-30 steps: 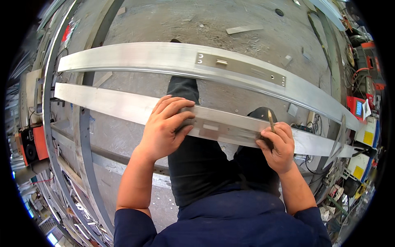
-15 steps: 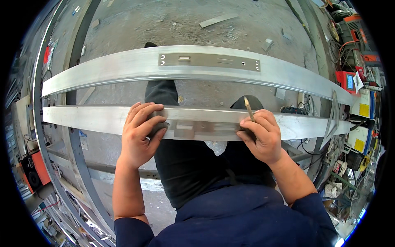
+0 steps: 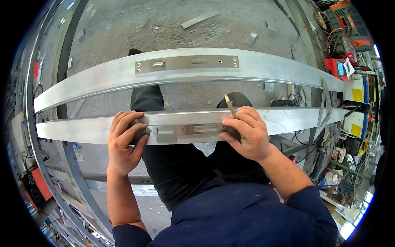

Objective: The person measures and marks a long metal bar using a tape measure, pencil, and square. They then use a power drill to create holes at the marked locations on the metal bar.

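- We see the near aluminium bar (image 3: 288,119) running across the middle of the frame, with a grey metal plate (image 3: 181,131) lying flat along its centre.
- Our left hand (image 3: 125,142) is closed around the left end of this plate and the bar edge; it seems to press the plate so that it does not slide.
- Our right hand (image 3: 247,133) is clenched on a pencil (image 3: 230,106) — its tip stands up above the fingers — and the same hand rests on the right end of the plate, probably to keep it steady too.
- Both hands sit at the two ends of the plate, so the middle of it stays visible between them.
- A second aluminium bar (image 3: 103,78) lies apart, higher in the frame, and it carries a similar plate (image 3: 187,64) with small holes, already lying flat on it.
- Under the bars we see our dark trousers (image 3: 173,173) and, at the lower edge, the blue sleeves.
- The concrete floor (image 3: 135,29) in the upper part is dusty, with small scraps of metal scattered on it.
- At the right side of the frame stand machines and boxes in red, orange and yellow (image 3: 343,68) — cables lie around them.
- At the left side, curved metal frames (image 3: 61,164) lean along the edge.
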The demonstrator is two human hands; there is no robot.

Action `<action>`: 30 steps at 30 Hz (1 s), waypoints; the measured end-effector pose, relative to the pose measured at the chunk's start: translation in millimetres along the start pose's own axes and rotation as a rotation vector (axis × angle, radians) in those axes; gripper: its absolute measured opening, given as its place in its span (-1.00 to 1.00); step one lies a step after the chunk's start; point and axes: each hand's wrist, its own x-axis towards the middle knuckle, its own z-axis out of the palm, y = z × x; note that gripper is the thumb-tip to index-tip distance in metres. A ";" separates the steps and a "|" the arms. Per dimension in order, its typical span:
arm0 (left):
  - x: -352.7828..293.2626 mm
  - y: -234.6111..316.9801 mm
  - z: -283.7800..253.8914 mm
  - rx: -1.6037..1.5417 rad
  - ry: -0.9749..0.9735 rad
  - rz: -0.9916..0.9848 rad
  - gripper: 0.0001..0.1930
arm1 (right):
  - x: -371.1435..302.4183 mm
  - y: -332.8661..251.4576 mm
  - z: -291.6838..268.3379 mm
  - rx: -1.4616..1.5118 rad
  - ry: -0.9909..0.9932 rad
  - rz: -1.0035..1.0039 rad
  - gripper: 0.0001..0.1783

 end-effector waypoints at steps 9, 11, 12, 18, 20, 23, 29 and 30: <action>0.0 0.1 -2.4 0.002 -0.018 0.008 -0.72 | 0.2 -0.9 -0.1 -0.031 -0.015 0.001 -0.60; -1.9 -1.5 -2.2 -0.009 0.001 0.017 -0.68 | -0.2 -1.2 -0.1 -0.033 -0.014 0.000 -0.58; -3.3 -1.8 -0.9 -0.023 0.024 0.020 -0.65 | -0.6 -1.0 -0.4 -0.030 -0.017 0.003 -0.57; -29.9 45.8 17.8 0.161 0.156 0.194 -0.55 | -0.9 -0.4 -1.6 -0.003 -0.017 0.006 -0.51; -30.3 70.5 37.9 0.192 0.014 0.212 -0.46 | -1.6 -0.2 -2.8 -0.012 -0.014 0.002 -0.50; -34.6 86.0 67.7 0.262 -0.079 0.136 -0.28 | -2.0 0.0 -2.6 0.001 -0.024 0.009 -0.49; -38.2 87.5 85.3 0.297 -0.096 -0.006 -0.11 | -2.7 -1.2 -4.2 -0.010 -0.068 0.009 -0.51; -38.6 86.7 86.1 0.302 -0.101 -0.013 -0.10 | -3.3 -0.9 -4.8 -0.016 -0.084 0.010 -0.51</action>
